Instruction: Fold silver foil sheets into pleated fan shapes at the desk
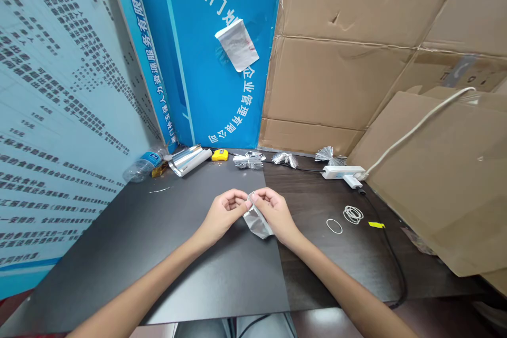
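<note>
Over the middle of the table, my left hand [226,213] and my right hand [276,213] meet at a small silvery plastic bag [258,223]. Thumbs and fingertips of both hands pinch its upper end, close together. The bag's lower part hangs down and to the right, beside my right palm. It looks thin and crinkled; whether anything is inside I cannot tell. Both hands are closed, with the fingers curled in.
Along the back lie a plastic bottle [144,165], a silver foil roll [189,160], a yellow tape measure [219,155], fanned bundles of silvery strips [248,160] and a white power strip [344,172] with cables. White rubber bands [353,215] lie right. Cardboard [340,79] and printed panels enclose the table.
</note>
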`<state>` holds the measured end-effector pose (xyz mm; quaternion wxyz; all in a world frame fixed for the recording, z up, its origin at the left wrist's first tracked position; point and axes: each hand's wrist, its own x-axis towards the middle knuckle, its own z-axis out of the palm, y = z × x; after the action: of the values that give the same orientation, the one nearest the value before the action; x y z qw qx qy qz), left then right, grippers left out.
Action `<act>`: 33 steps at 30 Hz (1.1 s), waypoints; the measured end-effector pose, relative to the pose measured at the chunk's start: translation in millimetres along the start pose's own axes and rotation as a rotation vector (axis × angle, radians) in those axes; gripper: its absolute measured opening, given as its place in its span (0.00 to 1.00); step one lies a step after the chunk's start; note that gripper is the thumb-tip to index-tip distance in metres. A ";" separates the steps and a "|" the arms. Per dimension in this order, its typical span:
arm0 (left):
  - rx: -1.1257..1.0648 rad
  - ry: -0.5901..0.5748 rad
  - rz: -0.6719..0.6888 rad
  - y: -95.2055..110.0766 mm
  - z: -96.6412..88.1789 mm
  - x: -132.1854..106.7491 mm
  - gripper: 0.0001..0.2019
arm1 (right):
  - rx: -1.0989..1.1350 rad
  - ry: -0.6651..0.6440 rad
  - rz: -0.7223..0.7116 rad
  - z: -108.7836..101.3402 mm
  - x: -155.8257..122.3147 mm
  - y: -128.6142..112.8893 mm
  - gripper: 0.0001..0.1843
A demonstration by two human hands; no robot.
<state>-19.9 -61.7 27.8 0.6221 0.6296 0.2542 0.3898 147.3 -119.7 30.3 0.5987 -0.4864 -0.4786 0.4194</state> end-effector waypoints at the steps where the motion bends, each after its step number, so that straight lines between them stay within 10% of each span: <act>1: 0.018 0.003 0.009 -0.5 0.1 -0.1 0.19 | 0.001 0.007 -0.002 0.2 0.0 1.5 0.23; 33: 0.154 0.110 0.073 2.1 5.0 -10.1 0.16 | 0.064 0.053 -0.030 6.2 -4.7 10.1 0.22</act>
<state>-21.9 -72.9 28.5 0.5423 0.6620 0.2942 0.4255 140.0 -121.3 20.1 0.6328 -0.4706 -0.4561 0.4123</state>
